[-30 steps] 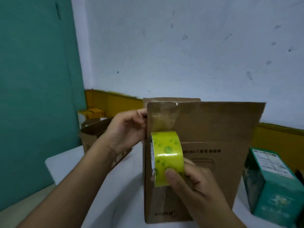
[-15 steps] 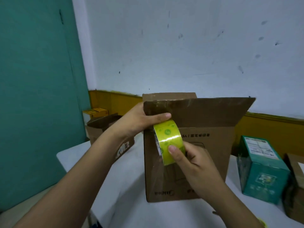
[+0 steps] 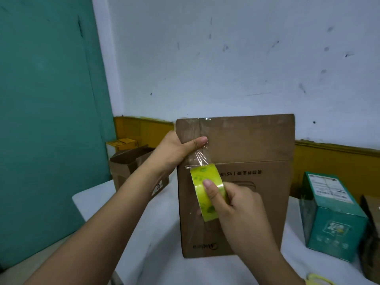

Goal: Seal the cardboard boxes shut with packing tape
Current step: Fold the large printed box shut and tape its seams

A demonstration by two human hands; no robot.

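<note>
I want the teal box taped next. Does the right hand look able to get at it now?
Probably not yet: the right hand grips the tape roll, whose strip is stuck to the cardboard box. Nothing stands between the hand and the teal box, though.

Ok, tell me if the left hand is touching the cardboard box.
Touching. The head view shows the left hand gripping the upper left edge of the cardboard box, thumb flat on its front.

Bare counter [image 3: 156, 239] lies open left of the upright cardboard box [image 3: 257, 145]. An open brown box [image 3: 129, 163] blocks the far left corner. A teal box [image 3: 333, 221] stands near on the right, leaving a narrow gap.
</note>
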